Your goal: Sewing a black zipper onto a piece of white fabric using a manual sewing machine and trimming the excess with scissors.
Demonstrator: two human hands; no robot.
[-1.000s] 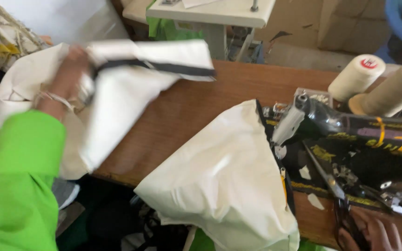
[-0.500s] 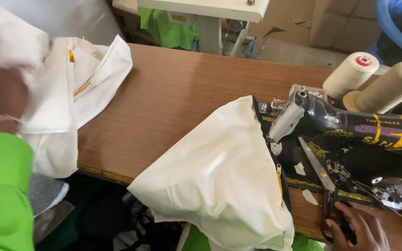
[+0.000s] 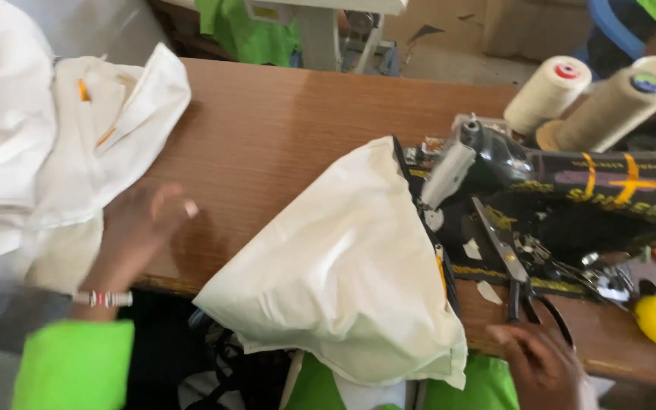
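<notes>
Head view: the left hand [image 3: 142, 228] lies loosely open and holding nothing, at the bench [image 3: 282, 137] front edge, just beside a heap of white cloth [image 3: 55, 159]. The right hand [image 3: 540, 363] rests at the handles of black scissors [image 3: 521, 285]; whether it grips them cannot be told. A cream bag [image 3: 343, 273] drapes from the sewing machine [image 3: 571, 197] over the bench edge, between both hands. Judged step: between pieces. Two thread cones [image 3: 578, 99] stand behind.
</notes>
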